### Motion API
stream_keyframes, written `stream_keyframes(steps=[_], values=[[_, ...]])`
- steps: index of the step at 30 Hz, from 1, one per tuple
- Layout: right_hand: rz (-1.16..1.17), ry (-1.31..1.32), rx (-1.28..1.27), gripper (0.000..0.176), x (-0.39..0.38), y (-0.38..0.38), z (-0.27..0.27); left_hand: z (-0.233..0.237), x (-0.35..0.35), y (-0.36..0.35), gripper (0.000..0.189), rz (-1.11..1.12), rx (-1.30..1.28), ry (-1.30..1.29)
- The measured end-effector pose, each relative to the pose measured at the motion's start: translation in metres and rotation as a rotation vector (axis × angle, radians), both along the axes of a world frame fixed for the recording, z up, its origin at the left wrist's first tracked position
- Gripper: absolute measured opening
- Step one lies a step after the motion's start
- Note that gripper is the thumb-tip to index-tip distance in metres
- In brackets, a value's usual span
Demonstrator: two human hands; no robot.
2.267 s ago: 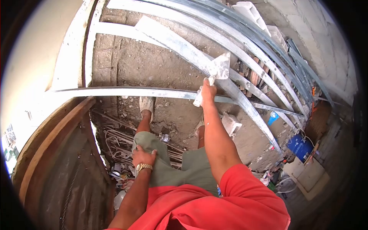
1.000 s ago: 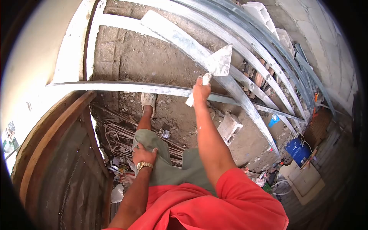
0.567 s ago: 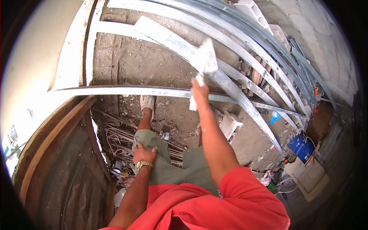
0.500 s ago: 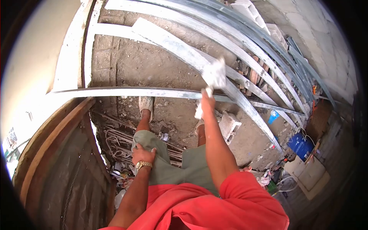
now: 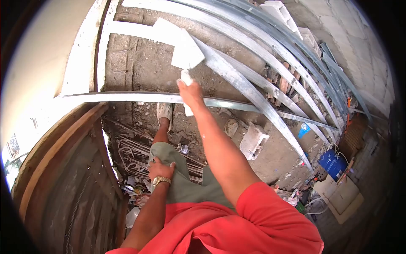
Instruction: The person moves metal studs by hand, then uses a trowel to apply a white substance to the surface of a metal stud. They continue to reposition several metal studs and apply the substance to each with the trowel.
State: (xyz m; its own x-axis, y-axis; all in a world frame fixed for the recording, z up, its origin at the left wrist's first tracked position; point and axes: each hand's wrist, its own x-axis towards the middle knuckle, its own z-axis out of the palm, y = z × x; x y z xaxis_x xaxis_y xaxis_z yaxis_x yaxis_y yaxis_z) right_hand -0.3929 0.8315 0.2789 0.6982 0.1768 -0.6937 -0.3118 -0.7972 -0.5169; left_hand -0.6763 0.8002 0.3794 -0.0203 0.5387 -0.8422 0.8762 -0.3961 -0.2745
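Observation:
My right hand (image 5: pixel 191 92) is wrapped round the handle of a white-coated paint brush (image 5: pixel 188 51), whose broad flat head lies over a long pale metal bar (image 5: pixel 237 74). Beneath that hand runs another metal bar (image 5: pixel 139 97), crossing from the left side toward the right. My left hand (image 5: pixel 161 170), with a watch at the wrist, rests on the knee of my green shorts (image 5: pixel 182 190). Its fingers are spread and nothing shows in them.
Several metal bars (image 5: pixel 270 42) curve across the upper right. A concrete block (image 5: pixel 253 142) sits on the dirt, right of my feet. Bent rods (image 5: pixel 131 156) lie below, beside a wooden frame (image 5: pixel 63 139). A blue container (image 5: pixel 332 163) and cardboard (image 5: pixel 338 194) are at right.
My right hand and the brush have moved left and up along the bar. My left hand stays on the knee. The view has shifted slightly.

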Motion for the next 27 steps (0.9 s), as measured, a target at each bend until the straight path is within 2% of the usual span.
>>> stream_keyframes(steps=[1, 2, 3, 4, 5, 7, 8, 9, 10, 11, 13, 15, 17, 19, 21, 24, 27], values=[[-0.088, 0.012, 0.095, 0.045, -0.003, -0.016, -0.008, -0.001, 0.002, 0.003, 0.092, 0.004, -0.001, -0.012], [-0.197, -0.101, 0.142, 0.038, -0.013, -0.034, -0.015, 0.000, 0.007, 0.008, 0.091, 0.030, -0.015, -0.008], [-0.346, -0.033, 0.120, 0.031, -0.021, -0.053, -0.029, 0.004, 0.012, 0.013, 0.091, 0.061, -0.029, -0.002], [-0.482, 0.051, 0.127, 0.027, -0.024, -0.057, -0.005, 0.007, 0.013, 0.016, 0.090, 0.092, -0.046, 0.010], [-0.540, -0.019, 0.051, 0.025, -0.038, -0.065, -0.018, 0.005, 0.009, 0.016, 0.091, 0.081, -0.036, -0.003], [-0.334, -0.322, -0.068, 0.027, -0.066, -0.061, -0.065, 0.000, 0.000, 0.016, 0.093, 0.049, -0.014, -0.027], [-0.391, -0.088, 0.041, 0.030, -0.064, -0.031, -0.051, -0.001, 0.001, 0.019, 0.093, 0.053, -0.017, -0.026], [-0.247, -0.076, -0.017, 0.034, -0.058, 0.007, -0.017, 0.000, 0.002, 0.020, 0.093, 0.056, -0.021, -0.020], [-0.137, -0.068, 0.089, 0.035, -0.054, 0.035, -0.018, 0.002, 0.001, 0.020, 0.093, 0.055, -0.027, -0.013], [-0.027, -0.035, 0.012, 0.037, -0.042, 0.069, -0.005, 0.002, -0.001, 0.019, 0.093, 0.053, -0.030, -0.011], [-0.011, 0.060, 0.109, 0.048, -0.026, 0.109, -0.012, -0.001, -0.004, 0.021, 0.093, 0.048, -0.031, -0.015], [0.046, 0.116, 0.190, 0.045, -0.016, 0.112, -0.002, 0.001, -0.008, 0.023, 0.093, 0.066, -0.044, -0.013], [-0.163, 0.133, 0.320, 0.042, -0.022, 0.091, 0.022, 0.000, -0.004, 0.028, 0.093, 0.088, -0.051, -0.025], [-0.380, 0.123, 0.275, 0.036, -0.030, 0.054, 0.011, 0.002, -0.002, 0.033, 0.093, 0.105, -0.052, -0.023], [-0.684, 0.049, 0.373, 0.034, -0.038, 0.026, 0.015, 0.001, -0.004, 0.035, 0.093, 0.113, -0.047, -0.041], [-0.667, 0.010, 0.209, 0.042, -0.043, 0.004, -0.012, 0.002, -0.002, 0.039, 0.092, 0.127, -0.059, -0.040], [-0.405, 0.009, 0.268, 0.032, -0.043, 0.038, -0.029, -0.003, -0.006, 0.035, 0.092, 0.136, -0.056, -0.049]])
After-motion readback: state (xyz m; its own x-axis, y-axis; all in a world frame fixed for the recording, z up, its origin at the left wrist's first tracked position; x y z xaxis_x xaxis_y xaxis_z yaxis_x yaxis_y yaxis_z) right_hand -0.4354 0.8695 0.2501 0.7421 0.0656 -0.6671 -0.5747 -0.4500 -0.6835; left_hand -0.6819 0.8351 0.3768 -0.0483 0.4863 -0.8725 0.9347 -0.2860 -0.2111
